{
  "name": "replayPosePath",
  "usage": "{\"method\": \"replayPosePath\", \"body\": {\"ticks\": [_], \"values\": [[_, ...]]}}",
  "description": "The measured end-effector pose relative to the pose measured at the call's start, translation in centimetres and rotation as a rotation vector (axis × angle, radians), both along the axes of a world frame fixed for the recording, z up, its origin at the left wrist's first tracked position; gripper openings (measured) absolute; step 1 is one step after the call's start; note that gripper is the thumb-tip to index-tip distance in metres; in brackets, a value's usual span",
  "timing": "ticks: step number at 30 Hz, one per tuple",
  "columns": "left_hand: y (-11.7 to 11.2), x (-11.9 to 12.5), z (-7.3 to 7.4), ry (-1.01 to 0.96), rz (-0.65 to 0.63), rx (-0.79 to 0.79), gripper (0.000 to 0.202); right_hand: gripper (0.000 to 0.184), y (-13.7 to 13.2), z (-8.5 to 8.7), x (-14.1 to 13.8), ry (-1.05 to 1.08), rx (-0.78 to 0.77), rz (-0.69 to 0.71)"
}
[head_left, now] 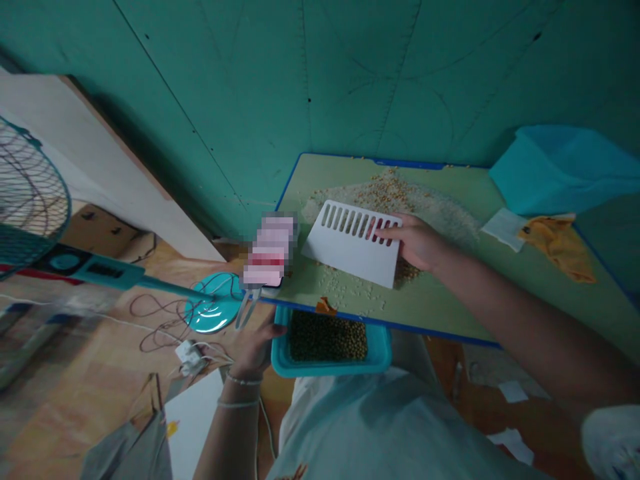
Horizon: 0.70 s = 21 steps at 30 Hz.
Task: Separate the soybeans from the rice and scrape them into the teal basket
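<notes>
My right hand (419, 241) grips the right end of a white slotted plastic scraper (347, 252), with its fingers at the slots. The scraper stands tilted over the table among yellow beans (389, 192) and pale, rice-like grains (450, 217). Some beans lie half hidden behind it and my hand. Below the table's front edge, my left hand (256, 341) is closed on the left end of a turquoise plastic container (330, 371). Green and yellowish beans (327, 337) cover the container's bottom.
A blue-edged table (440, 303) meets a green wall. On it are a phone (270, 252) at the left corner, a turquoise bin (565, 170), and an orange cloth (560, 247). A fan (75, 260), cables, and a power strip (190, 357) are at left.
</notes>
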<state>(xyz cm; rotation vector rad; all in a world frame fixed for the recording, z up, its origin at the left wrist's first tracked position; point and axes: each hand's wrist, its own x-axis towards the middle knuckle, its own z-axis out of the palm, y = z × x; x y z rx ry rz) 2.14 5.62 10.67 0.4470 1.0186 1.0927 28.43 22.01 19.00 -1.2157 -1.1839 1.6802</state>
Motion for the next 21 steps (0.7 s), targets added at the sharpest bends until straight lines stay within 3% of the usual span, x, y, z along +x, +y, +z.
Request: {"method": "replayPosePath", "body": {"ticks": [11, 16, 21], "values": [[0.2, 0.1, -0.1, 0.011, 0.051, 0.024, 0.047, 0.029, -1.5, 0.3, -0.7, 0.050, -0.102, 0.064], [0.2, -0.4, -0.5, 0.071, 0.118, 0.108, 0.052, 0.028, -1.5, 0.2, -0.8, 0.055, -0.099, 0.123], [0.4, -0.8, -0.2, 0.077, 0.114, 0.110, 0.045, 0.029, -2.0, 0.4, -1.1, 0.049, -0.094, 0.206]]}}
